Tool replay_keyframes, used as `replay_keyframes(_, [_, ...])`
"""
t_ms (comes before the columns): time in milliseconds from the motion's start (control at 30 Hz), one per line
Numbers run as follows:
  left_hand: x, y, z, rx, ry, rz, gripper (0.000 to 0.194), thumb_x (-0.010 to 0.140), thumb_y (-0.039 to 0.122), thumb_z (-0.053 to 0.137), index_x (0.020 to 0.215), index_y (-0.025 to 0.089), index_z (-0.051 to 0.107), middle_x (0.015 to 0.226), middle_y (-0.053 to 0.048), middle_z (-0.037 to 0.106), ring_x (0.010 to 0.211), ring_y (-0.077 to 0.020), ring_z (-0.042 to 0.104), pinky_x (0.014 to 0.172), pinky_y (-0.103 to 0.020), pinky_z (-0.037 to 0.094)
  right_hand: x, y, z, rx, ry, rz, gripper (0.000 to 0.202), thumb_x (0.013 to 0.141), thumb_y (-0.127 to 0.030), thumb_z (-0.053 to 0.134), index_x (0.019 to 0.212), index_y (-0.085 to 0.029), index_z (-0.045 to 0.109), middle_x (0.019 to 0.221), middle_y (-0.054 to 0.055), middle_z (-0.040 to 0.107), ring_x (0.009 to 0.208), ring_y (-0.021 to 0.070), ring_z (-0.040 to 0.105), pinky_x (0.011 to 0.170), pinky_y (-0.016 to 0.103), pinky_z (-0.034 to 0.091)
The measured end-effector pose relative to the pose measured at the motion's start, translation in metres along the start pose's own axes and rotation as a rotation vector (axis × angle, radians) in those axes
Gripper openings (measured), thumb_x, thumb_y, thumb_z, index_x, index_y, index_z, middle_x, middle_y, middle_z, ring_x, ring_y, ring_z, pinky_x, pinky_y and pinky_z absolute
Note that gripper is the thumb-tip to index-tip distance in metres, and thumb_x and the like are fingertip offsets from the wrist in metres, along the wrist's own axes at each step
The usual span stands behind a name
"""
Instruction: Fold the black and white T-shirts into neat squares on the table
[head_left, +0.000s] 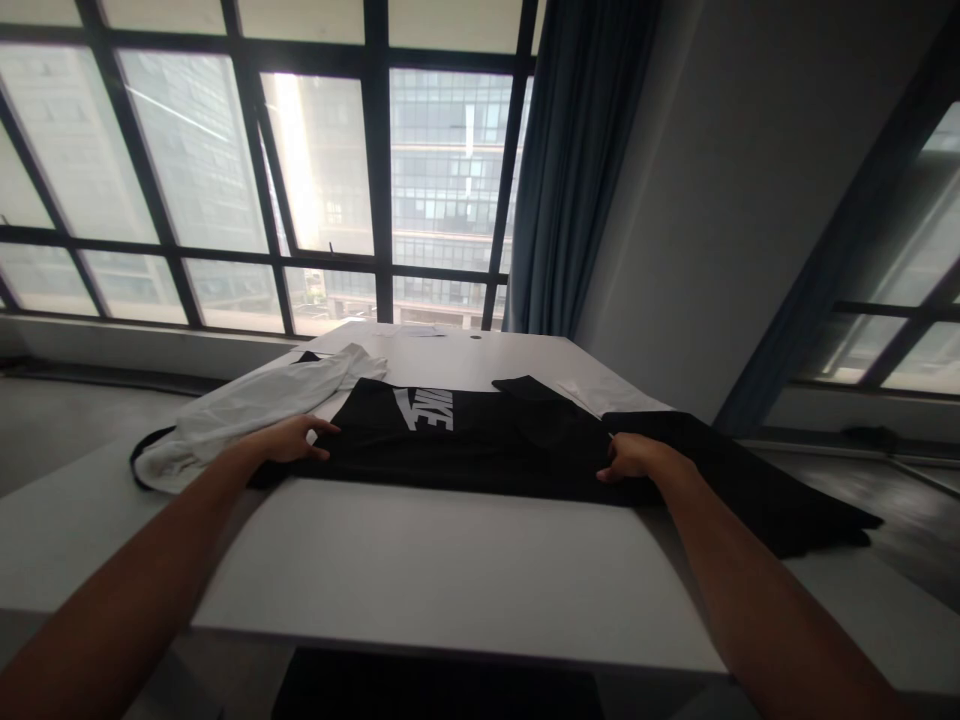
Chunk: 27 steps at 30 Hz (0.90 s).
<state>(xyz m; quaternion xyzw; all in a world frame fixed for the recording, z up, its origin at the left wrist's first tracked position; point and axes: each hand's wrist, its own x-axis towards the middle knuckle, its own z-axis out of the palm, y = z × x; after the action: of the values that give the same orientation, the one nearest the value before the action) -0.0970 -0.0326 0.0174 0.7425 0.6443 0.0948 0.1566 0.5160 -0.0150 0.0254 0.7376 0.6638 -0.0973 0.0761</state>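
A black garment with a grey NIKE print (480,450) lies spread across the white table (465,570). At its left end is my left hand (304,440), thumb and fingers apart, resting against the cloth. My right hand (626,457) pinches the garment's right part, its fingers bent together on the fabric. The cloth's near edge runs nearly straight between the two hands.
White clothing (247,410) with a black strap lies on the table at the left. Another black cloth (757,490) extends to the right. A white item (615,395) lies behind the right hand. Windows and a blue curtain (570,170) stand beyond.
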Motion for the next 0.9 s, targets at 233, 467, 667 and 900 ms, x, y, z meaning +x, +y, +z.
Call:
replay_keyframes(233, [-0.001,0.019,0.003,0.096,0.158,0.085,0.074,0.069,0.069,0.057,0.126,0.022,0.065,0.122,-0.01,0.065,0.107,-0.03,0.062,0.095,-0.037,0.048,-0.01,-0.023,0.005,0.104,0.392,-0.371,0.048,0.087,-0.039,0.058,0.129,-0.017,0.061,0.137,0.013,0.057,0.125,0.0277,0.054,0.107,0.037,0.041])
replay_keyframes(467, [0.011,0.064,0.055,0.164,0.118,0.302,0.071,0.093,0.062,0.026,0.148,0.019,0.04,0.157,-0.009,0.033,0.145,-0.0262,0.027,0.118,-0.045,0.018,0.002,-0.048,0.037,0.134,0.313,-0.398,0.063,0.095,-0.058,0.037,0.147,-0.022,0.04,0.157,0.011,0.032,0.145,0.0275,0.026,0.118,0.052,0.019])
replay_keyframes(667, [0.008,0.065,0.062,0.226,-0.026,0.239,0.074,0.094,0.06,0.025,0.154,0.017,0.024,0.161,-0.01,0.015,0.149,-0.0259,0.01,0.118,-0.048,0.008,0.005,-0.047,0.045,0.087,0.167,-0.301,0.069,0.095,-0.063,0.027,0.152,-0.023,0.032,0.161,0.009,0.019,0.148,0.0278,0.014,0.118,0.055,0.014])
replay_keyframes(900, [-0.011,0.073,0.028,0.074,-0.049,0.334,0.066,0.082,0.07,0.048,0.122,0.021,0.066,0.125,-0.011,0.066,0.114,-0.0299,0.06,0.097,-0.037,0.043,-0.025,-0.043,0.01,0.046,0.147,-0.358,0.064,0.078,-0.068,0.057,0.121,-0.022,0.066,0.128,0.013,0.063,0.114,0.0311,0.06,0.095,0.039,0.047])
